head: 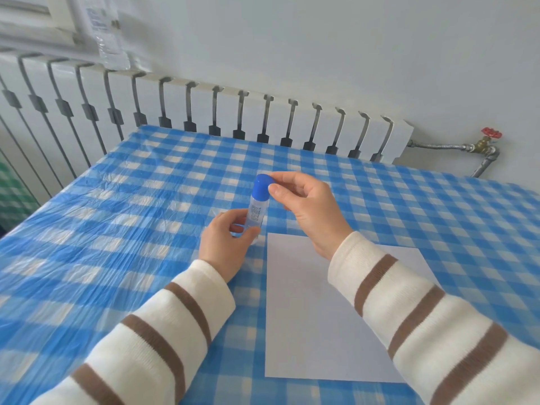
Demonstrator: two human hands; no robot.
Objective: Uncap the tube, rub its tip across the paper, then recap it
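Note:
A clear tube (256,213) with small printed text stands upright above the table, just beyond the paper's far left corner. My left hand (226,247) grips its lower end. A blue cap (262,187) sits on top of the tube, and the thumb and fingertips of my right hand (306,204) pinch that cap from the right. A white sheet of paper (315,314) lies flat on the table under my right forearm.
The table wears a blue and white checked cloth (117,229) under crinkled clear plastic. A white radiator (204,109) runs along the far edge against the wall. A pipe with a red valve (491,135) is at the back right.

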